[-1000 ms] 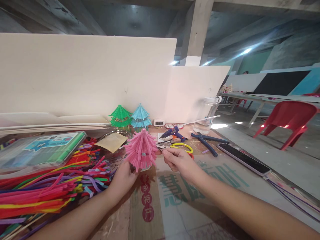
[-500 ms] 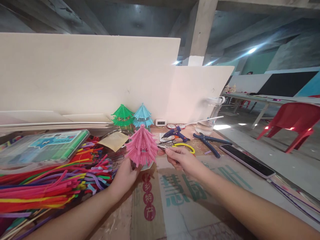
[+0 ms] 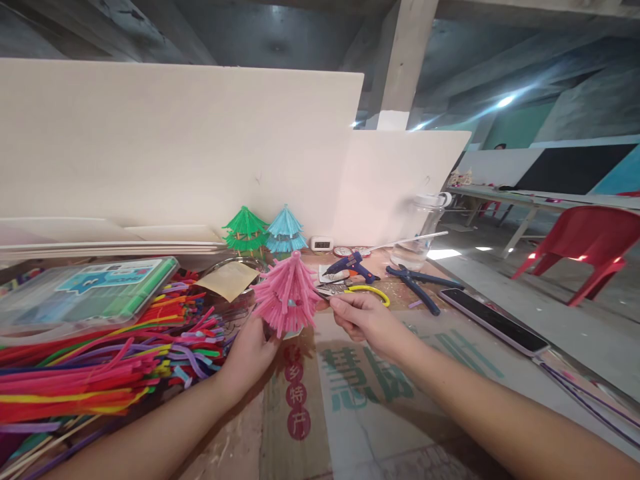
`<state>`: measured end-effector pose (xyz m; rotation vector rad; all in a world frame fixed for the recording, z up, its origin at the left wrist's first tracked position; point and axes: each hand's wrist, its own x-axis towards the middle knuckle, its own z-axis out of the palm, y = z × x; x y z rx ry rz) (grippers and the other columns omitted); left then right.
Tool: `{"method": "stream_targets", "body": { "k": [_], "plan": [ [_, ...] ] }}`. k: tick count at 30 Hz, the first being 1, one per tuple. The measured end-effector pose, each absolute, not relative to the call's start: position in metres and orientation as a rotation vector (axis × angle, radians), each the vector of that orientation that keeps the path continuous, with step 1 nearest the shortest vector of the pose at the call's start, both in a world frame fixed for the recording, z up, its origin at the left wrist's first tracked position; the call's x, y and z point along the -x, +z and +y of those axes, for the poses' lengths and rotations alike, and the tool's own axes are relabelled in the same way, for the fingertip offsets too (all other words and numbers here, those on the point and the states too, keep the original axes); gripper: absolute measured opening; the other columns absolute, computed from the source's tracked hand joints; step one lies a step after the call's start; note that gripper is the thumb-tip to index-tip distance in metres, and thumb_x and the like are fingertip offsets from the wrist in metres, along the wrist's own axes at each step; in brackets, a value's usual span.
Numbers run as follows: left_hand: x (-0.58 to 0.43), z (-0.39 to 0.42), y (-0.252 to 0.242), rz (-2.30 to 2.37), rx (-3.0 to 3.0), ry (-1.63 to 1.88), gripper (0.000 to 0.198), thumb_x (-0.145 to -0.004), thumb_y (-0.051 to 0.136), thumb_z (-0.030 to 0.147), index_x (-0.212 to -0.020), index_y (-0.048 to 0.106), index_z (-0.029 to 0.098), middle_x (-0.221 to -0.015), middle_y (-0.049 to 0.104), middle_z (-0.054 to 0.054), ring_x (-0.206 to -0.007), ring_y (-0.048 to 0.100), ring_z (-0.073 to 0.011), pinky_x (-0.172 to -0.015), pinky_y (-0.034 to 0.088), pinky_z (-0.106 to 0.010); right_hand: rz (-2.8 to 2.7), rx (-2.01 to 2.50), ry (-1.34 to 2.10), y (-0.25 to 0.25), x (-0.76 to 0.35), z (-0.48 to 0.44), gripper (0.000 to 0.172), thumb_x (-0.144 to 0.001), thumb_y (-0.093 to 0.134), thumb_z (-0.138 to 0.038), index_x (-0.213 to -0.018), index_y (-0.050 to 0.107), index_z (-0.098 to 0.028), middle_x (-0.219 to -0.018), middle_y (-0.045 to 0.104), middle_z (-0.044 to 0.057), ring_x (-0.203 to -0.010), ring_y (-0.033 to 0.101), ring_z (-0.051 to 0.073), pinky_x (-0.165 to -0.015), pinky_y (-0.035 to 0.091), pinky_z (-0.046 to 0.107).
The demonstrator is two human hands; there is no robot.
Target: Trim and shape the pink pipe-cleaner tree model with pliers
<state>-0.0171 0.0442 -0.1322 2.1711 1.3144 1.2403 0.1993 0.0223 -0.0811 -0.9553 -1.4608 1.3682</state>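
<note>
My left hand (image 3: 254, 350) is closed round the underside of a pink pipe-cleaner tree (image 3: 286, 293), which leans slightly to the left. The tree's tiers hide most of those fingers. Just right of the tree, my right hand (image 3: 363, 317) is pinched shut. A thin dark tip shows at its fingertips beside the branches, too small to make out. Behind that hand lie scissors with a yellow handle (image 3: 383, 295). At the back stand a green pipe-cleaner tree (image 3: 245, 230) and a light blue one (image 3: 286, 230).
Colourful pipe cleaners (image 3: 85, 387) and a clear plastic case (image 3: 30, 313) fill the left side. A blue glue gun (image 3: 347, 265), blue pliers (image 3: 417, 290), a phone (image 3: 493, 320) and a water jug (image 3: 413, 233) are at the right. A small digital clock (image 3: 321, 244) stands behind.
The pink tree has shifted slightly right and its top now tips that way, with its branches turned a little. My right hand has stayed nearly in place beside it.
</note>
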Motion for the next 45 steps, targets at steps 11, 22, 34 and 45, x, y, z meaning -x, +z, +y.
{"method": "stream_targets", "body": {
  "k": [11, 22, 34, 45],
  "plan": [
    [0.0157, 0.0443, -0.1313, 1.289, -2.214, 1.279, 0.019, -0.081, 0.05, 0.034, -0.085, 0.064, 0.021, -0.075, 0.067, -0.003, -0.08, 0.062, -0.0235, -0.078, 0.052, -0.035, -1.432, 0.978, 1.352, -0.0813, -0.1985, 0.0217, 0.056, -0.061, 0.068, -0.07, -0.055, 0.043, -0.02, -0.045, 0.031, -0.01, -0.04, 0.018, 0.004, -0.04, 0.009, 0.024],
    [0.0156, 0.0436, -0.1304, 1.291, -2.24, 1.251, 0.017, -0.08, 0.049, 0.03, -0.081, 0.062, 0.02, -0.073, 0.065, -0.003, -0.078, 0.061, -0.0219, -0.074, 0.052, -0.033, -1.412, 0.979, 1.364, -0.0807, -0.1978, 0.0199, 0.058, -0.059, 0.07, -0.072, -0.058, 0.044, -0.02, -0.045, 0.03, -0.01, -0.041, 0.016, 0.004, -0.041, 0.008, 0.024],
    [0.0162, 0.044, -0.1314, 1.303, -2.23, 1.253, 0.017, -0.082, 0.048, 0.034, -0.081, 0.06, 0.021, -0.076, 0.066, -0.003, -0.081, 0.062, -0.0222, -0.076, 0.052, -0.034, -1.446, 0.995, 1.349, -0.0831, -0.1991, 0.0216, 0.052, -0.064, 0.066, -0.068, -0.066, 0.055, -0.017, -0.046, 0.033, -0.009, -0.041, 0.018, 0.005, -0.042, 0.009, 0.025],
    [0.0198, 0.0461, -0.1367, 1.291, -2.188, 1.236, 0.029, -0.084, 0.048, 0.036, -0.101, 0.061, 0.015, -0.106, 0.07, -0.015, -0.102, 0.063, -0.0297, -0.091, 0.049, -0.046, -1.457, 0.989, 1.327, -0.083, -0.2004, 0.0225, 0.054, -0.063, 0.066, -0.07, -0.067, 0.053, -0.018, -0.048, 0.031, -0.01, -0.043, 0.02, 0.006, -0.043, 0.011, 0.024]
  ]
}}
